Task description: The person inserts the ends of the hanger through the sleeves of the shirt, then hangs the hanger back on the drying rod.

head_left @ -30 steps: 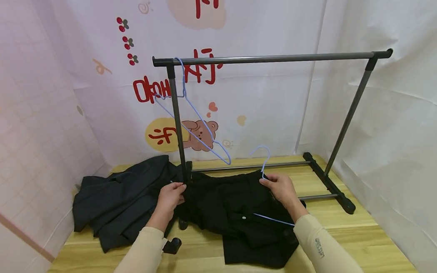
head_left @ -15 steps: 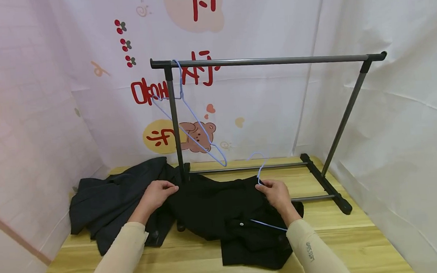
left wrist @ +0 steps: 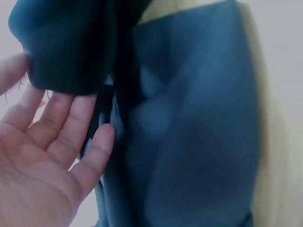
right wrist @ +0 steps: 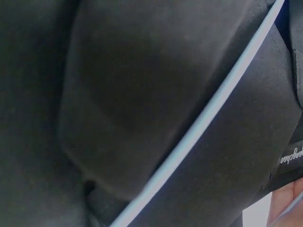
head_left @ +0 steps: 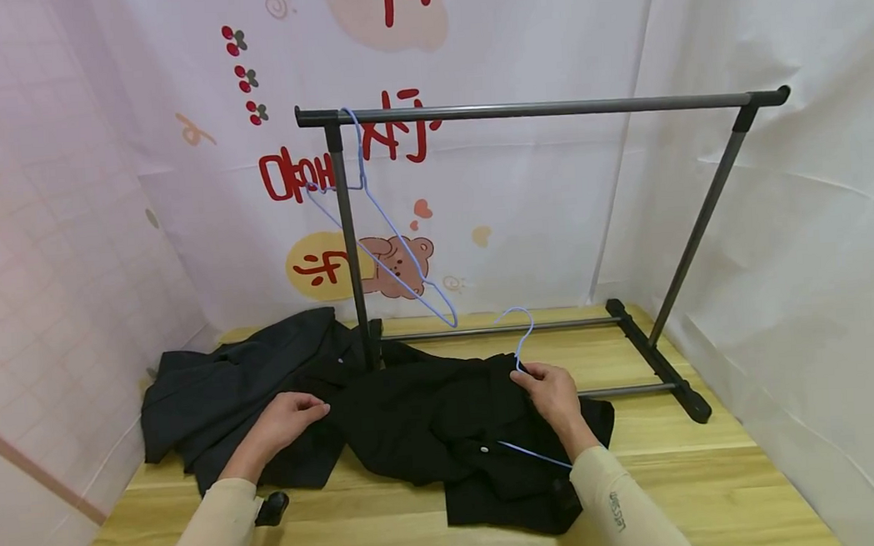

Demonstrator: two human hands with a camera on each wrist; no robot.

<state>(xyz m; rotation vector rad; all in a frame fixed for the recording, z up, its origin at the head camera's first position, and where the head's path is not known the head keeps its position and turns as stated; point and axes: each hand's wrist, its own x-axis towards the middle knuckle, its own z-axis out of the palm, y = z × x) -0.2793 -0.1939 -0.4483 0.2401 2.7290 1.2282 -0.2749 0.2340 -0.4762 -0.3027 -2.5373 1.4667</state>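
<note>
A black shirt (head_left: 415, 408) with a white button and a printed neck label lies spread on the table, partly over the rack's near base. My left hand (head_left: 291, 417) pinches its left edge; in the left wrist view the cloth hangs between thumb and fingers (left wrist: 61, 113). At the shirt's neck, my right hand (head_left: 553, 391) pinches the cloth together with the neck of a light blue wire hanger (head_left: 525, 334). The hook sticks up above that hand. Part of the hanger's bottom bar shows across the shirt, while its other parts are covered by cloth.
A dark grey garment (head_left: 263, 375) lies heaped at the left, under the left forearm. Behind the shirt stands a metal clothes rack (head_left: 547, 109), with another blue hanger (head_left: 397, 234) on its left end. White printed curtains (head_left: 539, 217) enclose the wooden table (head_left: 392, 526).
My left hand has moved left and toward me from beside the rack post, drawing the shirt's edge out. My right hand has stayed almost in place at the hanger's neck.
</note>
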